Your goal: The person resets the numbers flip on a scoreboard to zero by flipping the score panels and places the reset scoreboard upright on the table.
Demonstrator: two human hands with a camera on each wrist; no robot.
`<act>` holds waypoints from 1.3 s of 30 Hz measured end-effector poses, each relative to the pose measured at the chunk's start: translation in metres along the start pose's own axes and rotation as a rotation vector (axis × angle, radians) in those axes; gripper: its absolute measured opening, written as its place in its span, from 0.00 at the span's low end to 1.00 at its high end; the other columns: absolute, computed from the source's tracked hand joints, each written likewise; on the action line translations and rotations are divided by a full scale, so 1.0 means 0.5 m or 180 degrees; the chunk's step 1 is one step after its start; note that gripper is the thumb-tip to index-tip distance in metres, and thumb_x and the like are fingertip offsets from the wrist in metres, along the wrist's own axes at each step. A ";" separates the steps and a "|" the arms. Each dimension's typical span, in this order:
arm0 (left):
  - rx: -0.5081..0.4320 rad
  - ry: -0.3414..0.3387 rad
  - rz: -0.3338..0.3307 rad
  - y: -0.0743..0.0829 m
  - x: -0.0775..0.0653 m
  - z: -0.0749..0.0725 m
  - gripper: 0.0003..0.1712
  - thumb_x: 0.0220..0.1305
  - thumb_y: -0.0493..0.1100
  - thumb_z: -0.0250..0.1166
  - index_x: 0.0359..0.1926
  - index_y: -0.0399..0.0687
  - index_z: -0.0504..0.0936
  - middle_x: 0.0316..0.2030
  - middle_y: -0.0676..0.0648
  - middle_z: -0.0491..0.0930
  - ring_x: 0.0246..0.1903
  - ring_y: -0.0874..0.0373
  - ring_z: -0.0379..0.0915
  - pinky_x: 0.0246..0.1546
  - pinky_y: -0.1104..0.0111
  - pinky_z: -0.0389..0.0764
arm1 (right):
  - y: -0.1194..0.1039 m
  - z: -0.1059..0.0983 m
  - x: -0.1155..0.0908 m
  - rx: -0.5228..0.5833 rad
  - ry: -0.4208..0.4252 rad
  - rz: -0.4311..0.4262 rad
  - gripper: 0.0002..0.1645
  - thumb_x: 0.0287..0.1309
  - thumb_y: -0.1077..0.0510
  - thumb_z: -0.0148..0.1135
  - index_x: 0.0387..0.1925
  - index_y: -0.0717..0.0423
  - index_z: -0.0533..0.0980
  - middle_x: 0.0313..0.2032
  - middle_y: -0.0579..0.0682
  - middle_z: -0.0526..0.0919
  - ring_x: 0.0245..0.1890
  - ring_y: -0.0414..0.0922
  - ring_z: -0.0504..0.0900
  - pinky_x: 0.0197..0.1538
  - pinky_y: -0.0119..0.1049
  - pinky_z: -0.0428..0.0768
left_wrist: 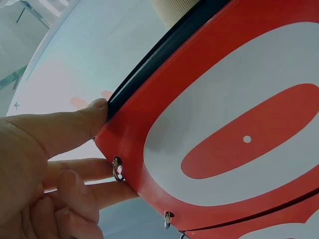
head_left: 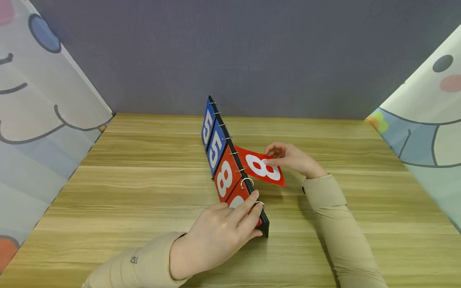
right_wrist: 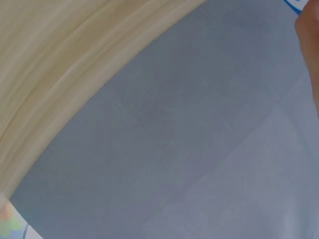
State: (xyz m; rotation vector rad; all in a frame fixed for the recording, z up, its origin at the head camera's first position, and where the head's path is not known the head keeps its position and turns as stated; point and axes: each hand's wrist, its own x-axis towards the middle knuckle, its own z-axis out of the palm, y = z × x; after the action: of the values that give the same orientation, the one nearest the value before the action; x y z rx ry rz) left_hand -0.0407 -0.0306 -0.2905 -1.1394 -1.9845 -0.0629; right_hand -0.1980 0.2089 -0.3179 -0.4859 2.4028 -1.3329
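A flip scoreboard [head_left: 216, 147] stands tented on the table, its cards hung on metal rings along the black top edge. Two blue cards marked 5 fill the far half, and red cards the near half. My left hand [head_left: 219, 234] grips the near end, fingers over the top edge by a ring. In the left wrist view its thumb presses the corner beside a red card with a white 0 [left_wrist: 214, 189]. On the other side my right hand [head_left: 293, 160] pinches a red number card [head_left: 260, 165] with a white 8, lifted out from the board and still on its rings.
The scoreboard stands on a wood-grain table [head_left: 144, 176]. A grey panel [head_left: 252, 56] rises behind it, and cartoon-printed panels flank both sides. The right wrist view shows mostly the grey panel and part of the table, with the hand cut off at the edge.
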 end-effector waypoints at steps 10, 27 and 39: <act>-0.0101 -0.0173 -0.0099 0.003 -0.003 0.001 0.25 0.52 0.59 0.66 0.43 0.47 0.80 0.46 0.47 0.83 0.22 0.67 0.78 0.21 0.77 0.69 | -0.004 -0.038 -0.029 0.0046 0.0408 -0.0012 0.21 0.55 0.56 0.63 0.48 0.61 0.70 0.40 0.50 0.77 0.36 0.41 0.77 0.39 0.31 0.76; -0.0096 -0.0196 -0.0107 0.004 -0.003 -0.002 0.25 0.52 0.60 0.66 0.43 0.48 0.81 0.46 0.47 0.83 0.23 0.67 0.78 0.20 0.77 0.68 | -0.063 -0.057 -0.079 0.0552 0.1180 0.0009 0.26 0.55 0.60 0.64 0.54 0.48 0.66 0.28 0.37 0.80 0.30 0.36 0.79 0.35 0.27 0.79; -0.0041 -0.0131 -0.0075 0.005 -0.003 -0.001 0.25 0.50 0.60 0.67 0.42 0.47 0.81 0.45 0.48 0.84 0.21 0.68 0.77 0.21 0.77 0.67 | -0.091 -0.037 -0.102 0.1627 0.1389 -0.1057 0.17 0.62 0.64 0.53 0.52 0.56 0.71 0.31 0.43 0.84 0.29 0.36 0.81 0.33 0.26 0.79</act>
State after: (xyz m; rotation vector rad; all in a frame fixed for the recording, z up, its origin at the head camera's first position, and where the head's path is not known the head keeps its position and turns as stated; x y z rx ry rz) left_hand -0.0384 -0.0304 -0.2922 -1.1339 -2.0368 -0.0650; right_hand -0.1555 0.2230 -0.2629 -0.4976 2.2126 -2.3206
